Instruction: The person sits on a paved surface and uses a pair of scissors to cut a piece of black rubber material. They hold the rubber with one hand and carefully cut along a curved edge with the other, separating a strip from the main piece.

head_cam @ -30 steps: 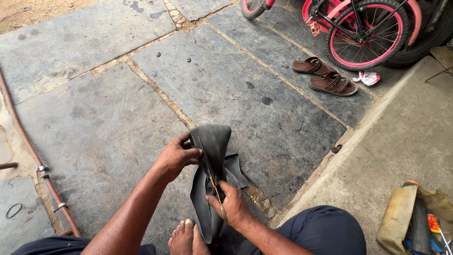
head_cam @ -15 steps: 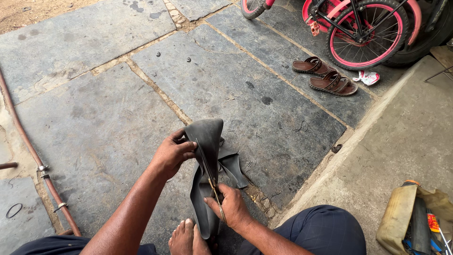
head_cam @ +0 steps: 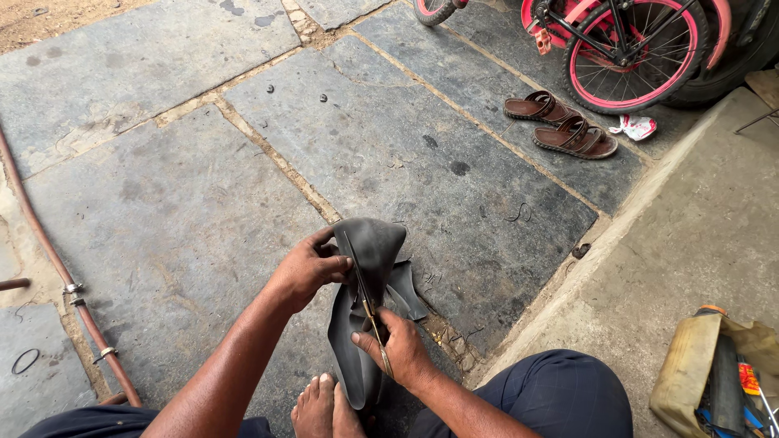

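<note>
A black rubber inner tube (head_cam: 375,253) is folded upright on the stone floor, its lower end pinned under my bare foot (head_cam: 326,405). My left hand (head_cam: 309,269) grips the tube's upper left fold. My right hand (head_cam: 399,347) holds a pair of scissors (head_cam: 367,304) whose thin blades run up along the rubber toward the top of the fold. Small rubber scraps lie on the slab beside the tube.
A brown hose (head_cam: 57,272) with metal clamps runs along the left. A pair of brown sandals (head_cam: 560,123) and a pink bicycle wheel (head_cam: 637,49) sit at the upper right. A yellowish cut container with tools (head_cam: 718,377) stands on the concrete step at the lower right.
The tube fold has been lifted slightly and turned; the scissors have advanced further up along the rubber. Both hands stay on the tube.
</note>
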